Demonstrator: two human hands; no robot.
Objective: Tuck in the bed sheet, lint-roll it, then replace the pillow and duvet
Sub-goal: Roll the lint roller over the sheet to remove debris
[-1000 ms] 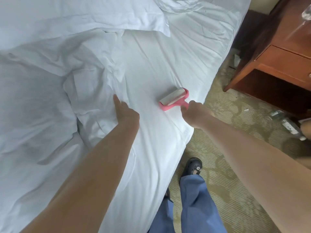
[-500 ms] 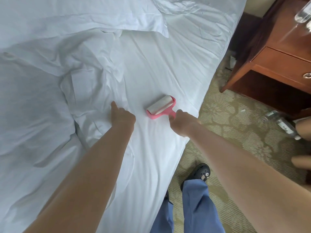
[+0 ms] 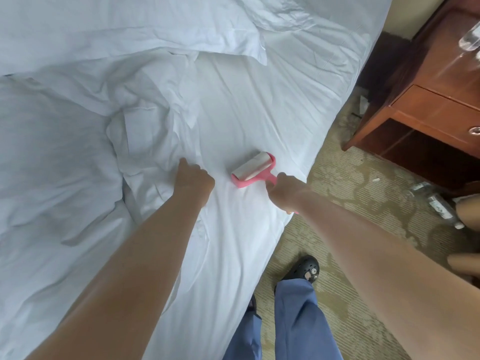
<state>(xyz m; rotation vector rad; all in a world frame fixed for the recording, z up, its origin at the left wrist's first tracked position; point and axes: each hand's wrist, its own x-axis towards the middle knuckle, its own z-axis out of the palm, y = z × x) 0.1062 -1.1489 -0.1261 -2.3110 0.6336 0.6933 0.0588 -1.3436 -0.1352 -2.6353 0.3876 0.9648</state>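
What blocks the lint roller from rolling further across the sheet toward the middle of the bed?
The bunched duvet lies over the sheet just beyond the left hand, left of the lint roller. It covers that part; toward the pillow, nothing visible blocks.

Your right hand [image 3: 284, 188] swallows the lint roller [image 3: 253, 168] handle (only its pink tip peeks out below), and your left hand's [image 3: 193, 179] fingers curl out of sight.

Creased matt cloth bed sheet [image 3: 233, 105]
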